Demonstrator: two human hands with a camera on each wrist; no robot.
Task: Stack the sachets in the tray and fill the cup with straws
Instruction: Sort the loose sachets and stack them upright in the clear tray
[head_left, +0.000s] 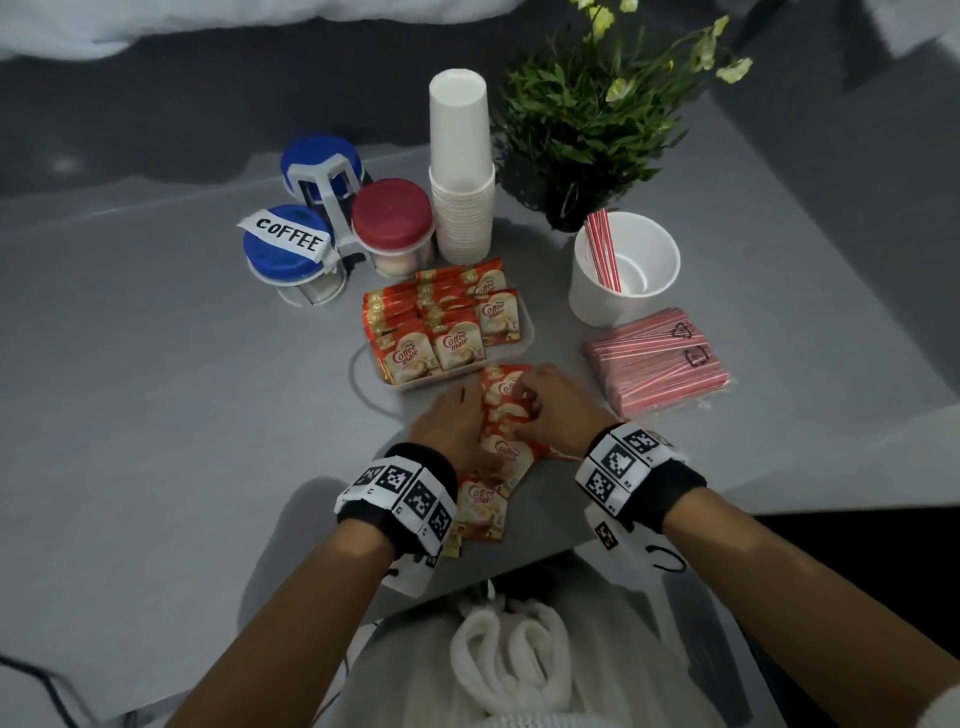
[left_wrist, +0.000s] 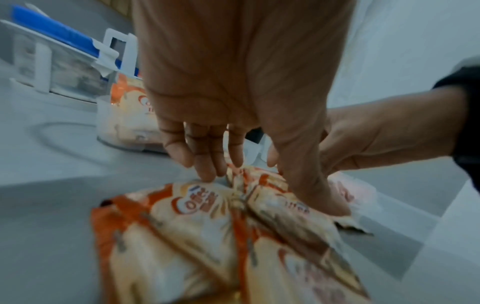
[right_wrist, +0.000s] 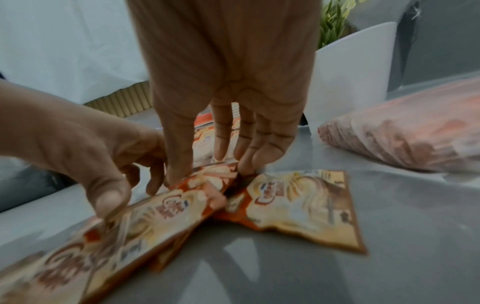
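A loose run of orange Coffee-mate sachets (head_left: 501, 452) lies near the table's (head_left: 156, 364) front edge, just short of the tray (head_left: 524, 338), which already holds rows of stacked sachets. Both hands work the loose ones: the left hand (head_left: 447, 421) pinches a sachet between thumb and curled fingers, and the right hand (head_left: 561, 405) pinches the next one. Toward the table's right edge, the white cup (head_left: 626, 270) holds a few red-striped straws (head_left: 602, 249), with a wrapped pack of straws (head_left: 660, 364) lying just in front of it.
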